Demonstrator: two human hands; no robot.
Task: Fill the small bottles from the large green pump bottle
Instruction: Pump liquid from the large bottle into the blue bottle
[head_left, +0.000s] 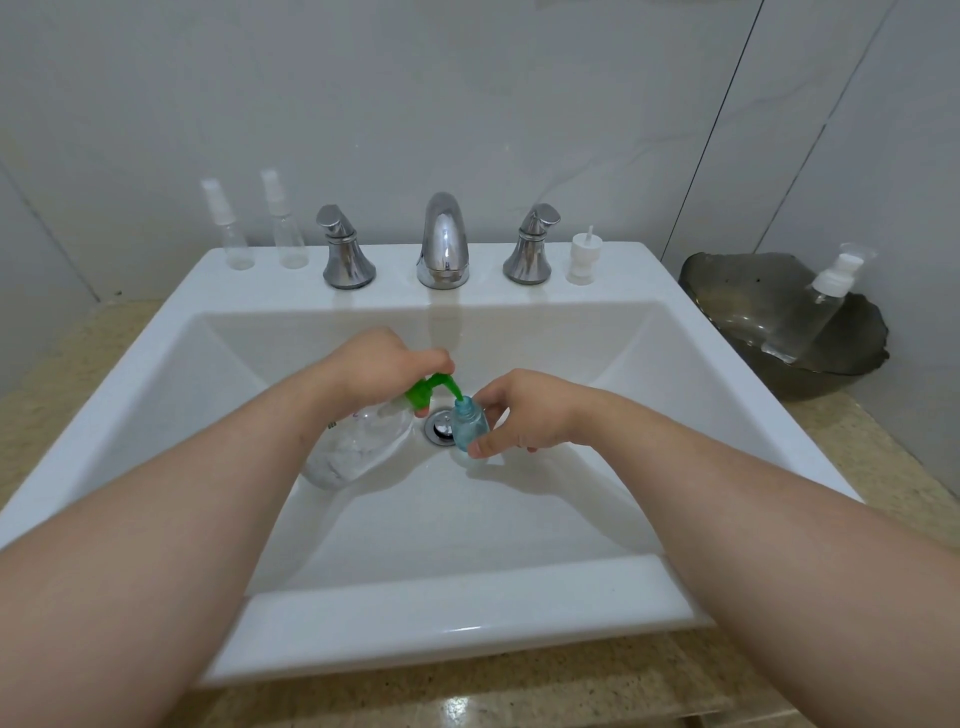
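Inside the white sink (519, 597), my left hand (379, 364) grips the green pump head of the large clear pump bottle (358, 441), which leans to the left. The green nozzle (451, 387) points down into the open neck of a small blue bottle (469, 425). My right hand (524, 410) pinches that small bottle between thumb and fingers, just beside the drain (440, 427). Two clear spray bottles (236, 228) (288, 223) stand on the sink ledge at the back left. A loose white pump cap (583, 257) stands on the ledge at the back right.
A chrome faucet (442, 241) with two handles (345, 249) (530, 247) sits at the back of the sink. A dark glass bowl (727, 291) on the stone counter at the right holds a clear pump bottle (815, 312). Tiled walls close in behind.
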